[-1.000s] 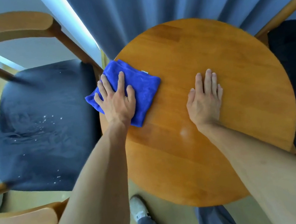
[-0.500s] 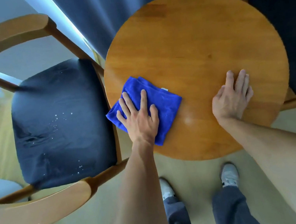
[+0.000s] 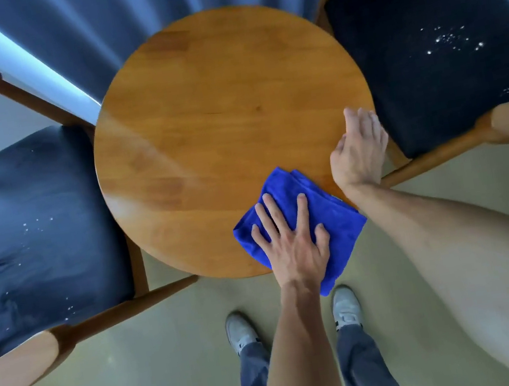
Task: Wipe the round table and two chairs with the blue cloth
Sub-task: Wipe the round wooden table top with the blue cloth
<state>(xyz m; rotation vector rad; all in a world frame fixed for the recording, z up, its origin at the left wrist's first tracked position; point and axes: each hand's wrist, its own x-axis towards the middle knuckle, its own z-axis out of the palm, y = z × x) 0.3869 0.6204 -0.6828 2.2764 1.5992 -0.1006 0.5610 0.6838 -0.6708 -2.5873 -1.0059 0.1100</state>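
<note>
**Cloth at the near edge of the table, left hand flat on it**

Round wooden table point(image 3: 229, 123) seen from above, grain running across, a pale sheen on its left part. Blue cloth point(image 3: 336, 213), folded into a rough square, lies at the near right edge of the table; its near corner hangs past the rim over the floor point(image 3: 142, 377).

Left hand point(image 3: 295, 246) lies palm down on the cloth. Fingers point(image 3: 302, 212) straight and spread, pressing flat on the fabric, not curled round it. Forearm reaches up from the bottom of the view.

Right hand point(image 3: 359, 149) rests at the right rim of the table, just beyond the cloth's far right side. Its fingers lie together, loosely straight, tips at or over the rim toward the right chair; slightly blurred, so whether they hook the edge I cannot tell. It holds nothing that shows.

Left chair point(image 3: 32, 228): dark blue seat, wooden frame and arm, set close against the table's left side. Small white specks scattered on the seat.

Right chair point(image 3: 423, 49): darker seat, wooden frame, close against the table's far right side. A cluster of white specks on the seat toward its right side.

Blue curtain point(image 3: 119, 24) hangs behind the table, a strip of light at its left. Two grey shoes point(image 3: 240, 332) and grey trouser legs stand on the beige floor just below the table's near edge.
</note>
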